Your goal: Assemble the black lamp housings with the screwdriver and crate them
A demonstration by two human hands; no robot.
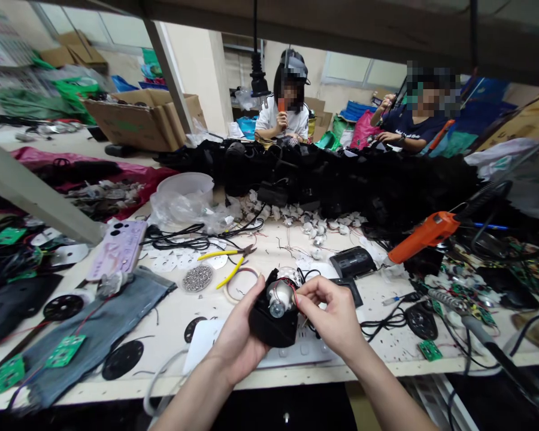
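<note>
My left hand (236,341) is wrapped round a black plastic housing (273,330), tilted up toward me. Inside it sits a small silvery motor (278,297) with thin red wires round it. The fingertips of my right hand (330,314) are pinched together on a red wire (296,297) at the housing's right rim. Beneath both hands, a white power strip (308,353) lies along the bench edge. Just beyond the housing are a tape roll (241,286) and yellow-handled cutters (228,276) with their handles apart.
A dish of screws (197,278), a phone (118,248) and green circuit boards (66,351) lie to the left. On the right are an orange electric screwdriver (424,236) and a soldering iron (480,329). Black parts (314,173) are heaped behind; two people sit beyond.
</note>
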